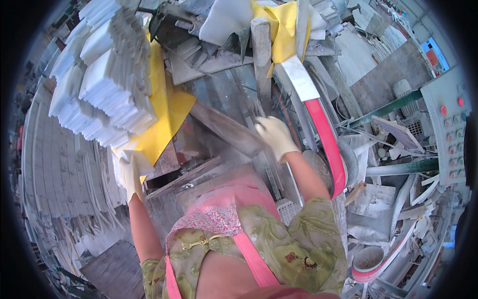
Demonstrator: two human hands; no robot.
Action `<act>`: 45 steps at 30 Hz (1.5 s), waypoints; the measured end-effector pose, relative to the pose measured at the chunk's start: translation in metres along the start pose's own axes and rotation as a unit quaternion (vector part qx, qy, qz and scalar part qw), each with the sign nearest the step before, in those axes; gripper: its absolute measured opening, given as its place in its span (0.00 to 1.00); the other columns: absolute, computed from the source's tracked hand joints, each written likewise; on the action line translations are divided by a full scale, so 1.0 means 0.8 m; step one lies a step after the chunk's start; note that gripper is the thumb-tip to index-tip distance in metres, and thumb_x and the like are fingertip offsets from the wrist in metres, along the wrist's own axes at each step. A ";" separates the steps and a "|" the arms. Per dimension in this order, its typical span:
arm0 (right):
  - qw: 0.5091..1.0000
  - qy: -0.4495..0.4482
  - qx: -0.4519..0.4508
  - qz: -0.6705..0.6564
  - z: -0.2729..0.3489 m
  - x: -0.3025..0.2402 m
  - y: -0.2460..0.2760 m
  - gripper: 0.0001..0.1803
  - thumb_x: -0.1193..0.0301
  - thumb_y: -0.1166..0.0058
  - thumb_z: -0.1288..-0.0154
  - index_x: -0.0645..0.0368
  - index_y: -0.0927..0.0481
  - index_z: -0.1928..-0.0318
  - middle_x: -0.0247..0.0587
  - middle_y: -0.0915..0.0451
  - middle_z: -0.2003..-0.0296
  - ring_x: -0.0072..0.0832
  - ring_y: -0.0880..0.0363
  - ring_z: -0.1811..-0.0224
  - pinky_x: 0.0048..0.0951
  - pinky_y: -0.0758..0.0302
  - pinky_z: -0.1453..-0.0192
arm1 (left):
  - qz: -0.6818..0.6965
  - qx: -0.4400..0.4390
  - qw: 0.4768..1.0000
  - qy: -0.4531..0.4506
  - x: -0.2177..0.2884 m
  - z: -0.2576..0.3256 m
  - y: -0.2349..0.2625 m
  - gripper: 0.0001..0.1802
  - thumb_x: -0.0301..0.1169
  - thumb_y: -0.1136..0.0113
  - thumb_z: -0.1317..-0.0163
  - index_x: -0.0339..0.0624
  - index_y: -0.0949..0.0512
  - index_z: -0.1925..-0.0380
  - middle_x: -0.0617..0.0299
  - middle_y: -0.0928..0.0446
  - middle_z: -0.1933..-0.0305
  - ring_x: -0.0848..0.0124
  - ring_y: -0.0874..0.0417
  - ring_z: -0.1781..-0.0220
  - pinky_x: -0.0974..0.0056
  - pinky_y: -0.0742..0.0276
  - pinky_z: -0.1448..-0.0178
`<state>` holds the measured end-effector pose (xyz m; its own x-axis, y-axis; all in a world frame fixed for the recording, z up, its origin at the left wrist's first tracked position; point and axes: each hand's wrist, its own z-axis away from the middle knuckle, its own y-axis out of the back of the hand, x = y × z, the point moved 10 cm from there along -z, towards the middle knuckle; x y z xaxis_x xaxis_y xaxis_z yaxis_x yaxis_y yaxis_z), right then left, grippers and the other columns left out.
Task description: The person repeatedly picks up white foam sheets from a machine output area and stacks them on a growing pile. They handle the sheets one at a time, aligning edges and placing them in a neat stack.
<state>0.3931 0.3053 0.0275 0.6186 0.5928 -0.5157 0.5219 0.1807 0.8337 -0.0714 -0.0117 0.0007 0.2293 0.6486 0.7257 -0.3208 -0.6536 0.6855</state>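
My left hand [130,178], in a cream glove, is closed on a small white stone tile [141,158] at the near corner of a yellow sheet [162,119]. Just beyond it rises a tall stack of white stone tiles [107,74]. My right hand [275,136], gloved the same way, is held over the wet grey machine bed [224,94], fingers apart and with nothing in them. To its right a red belt guard [326,144] curves past a white, marble-like block [298,79].
A control panel [450,124] with several buttons stands at the right. Layered grey slabs [59,164] line the left side. A wooden post [261,55] stands upright ahead, with a plank [224,127] lying nearer. Broken stone pieces and a round bucket [368,260] are at lower right.
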 end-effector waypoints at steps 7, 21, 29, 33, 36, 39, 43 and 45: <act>0.903 0.191 -0.192 0.335 0.056 0.136 0.009 0.09 0.68 0.43 0.42 0.58 0.14 0.72 0.46 0.14 0.73 0.43 0.14 0.64 0.43 0.25 0.45 | -0.046 -0.001 0.999 0.014 0.009 -0.005 -0.001 0.30 0.38 0.44 0.31 0.28 0.32 0.36 0.39 0.20 0.44 0.50 0.16 0.45 0.53 0.23 0.41; 0.857 0.207 -0.272 0.385 0.070 0.163 -0.022 0.06 0.68 0.40 0.44 0.55 0.13 0.72 0.42 0.13 0.72 0.36 0.12 0.66 0.42 0.27 0.55 | -0.021 0.048 0.998 0.023 -0.003 -0.017 0.000 0.27 0.36 0.43 0.36 0.32 0.27 0.40 0.46 0.19 0.46 0.55 0.15 0.47 0.54 0.21 0.44; 0.861 0.230 -0.278 0.359 0.078 0.165 -0.029 0.10 0.65 0.45 0.40 0.49 0.13 0.74 0.37 0.15 0.77 0.36 0.13 0.71 0.44 0.27 0.60 | -0.101 0.082 0.991 0.029 -0.006 -0.023 -0.006 0.26 0.35 0.46 0.35 0.31 0.27 0.40 0.40 0.20 0.45 0.50 0.17 0.43 0.53 0.24 0.41; 0.872 0.258 -0.241 0.339 0.076 0.158 -0.023 0.11 0.63 0.46 0.39 0.48 0.14 0.75 0.36 0.17 0.80 0.37 0.14 0.74 0.46 0.27 0.64 | -0.059 0.064 0.996 0.034 -0.006 -0.018 -0.011 0.28 0.35 0.48 0.34 0.29 0.29 0.38 0.34 0.21 0.43 0.43 0.20 0.39 0.50 0.27 0.35; 0.864 0.231 -0.271 0.354 0.076 0.166 -0.029 0.10 0.64 0.45 0.41 0.49 0.13 0.75 0.36 0.16 0.79 0.37 0.13 0.73 0.46 0.26 0.63 | -0.052 0.071 0.996 0.033 0.004 -0.007 -0.008 0.26 0.34 0.48 0.34 0.29 0.29 0.39 0.34 0.21 0.44 0.43 0.19 0.40 0.50 0.25 0.37; 0.858 0.188 -0.314 0.361 0.076 0.176 -0.035 0.08 0.68 0.43 0.43 0.51 0.12 0.73 0.40 0.13 0.74 0.37 0.12 0.68 0.45 0.26 0.57 | -0.031 0.068 0.996 0.044 0.010 -0.005 -0.009 0.25 0.32 0.47 0.33 0.29 0.28 0.40 0.34 0.20 0.44 0.43 0.18 0.41 0.50 0.24 0.39; 0.856 0.167 -0.329 0.362 0.075 0.175 -0.034 0.07 0.69 0.42 0.44 0.52 0.11 0.72 0.42 0.12 0.72 0.37 0.11 0.65 0.45 0.27 0.53 | -0.086 0.064 0.993 0.046 0.014 -0.006 -0.010 0.26 0.34 0.47 0.32 0.29 0.30 0.38 0.38 0.20 0.44 0.47 0.17 0.42 0.52 0.23 0.41; 0.853 0.166 -0.331 0.367 0.075 0.173 -0.033 0.07 0.69 0.41 0.44 0.52 0.11 0.71 0.42 0.12 0.71 0.36 0.11 0.64 0.45 0.27 0.53 | -0.073 0.063 0.994 0.045 0.018 -0.003 -0.010 0.27 0.35 0.47 0.32 0.29 0.30 0.37 0.40 0.20 0.43 0.49 0.17 0.42 0.53 0.23 0.41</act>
<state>0.4999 0.3355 -0.0773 0.3777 0.9068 0.1870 -0.4485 0.0025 0.8938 -0.0675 0.0037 0.0052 0.1807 0.7689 0.6133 -0.1702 -0.5897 0.7895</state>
